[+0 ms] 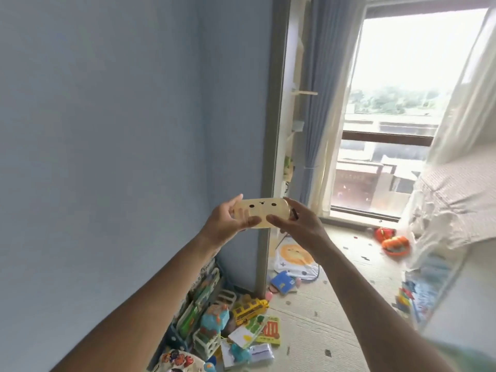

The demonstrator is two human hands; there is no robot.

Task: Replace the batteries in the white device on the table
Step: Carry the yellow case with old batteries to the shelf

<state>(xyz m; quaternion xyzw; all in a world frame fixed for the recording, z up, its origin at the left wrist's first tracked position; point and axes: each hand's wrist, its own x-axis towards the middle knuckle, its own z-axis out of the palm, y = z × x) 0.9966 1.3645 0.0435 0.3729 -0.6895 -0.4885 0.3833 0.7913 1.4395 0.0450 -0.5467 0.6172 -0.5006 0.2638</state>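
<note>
I hold a pale, rounded oblong device [261, 209] up in the air at arm's length, in front of the blue wall's corner. Its front has two black dot eyes and a small mouth mark. My left hand [228, 221] grips its left end, thumb on the front. My right hand [298, 224] grips its right end, thumb pressed on the lower front. A small dark thing [294, 214] shows between my right fingers behind the device; what it is cannot be told. No batteries are visible.
Below lie many toys on the floor: a yellow bus [251, 310], picture books [269, 331], a toy rack [204, 299] along the wall. Orange toys [394, 244] lie near the window [397, 116]. A covered bed [456, 200] stands at right.
</note>
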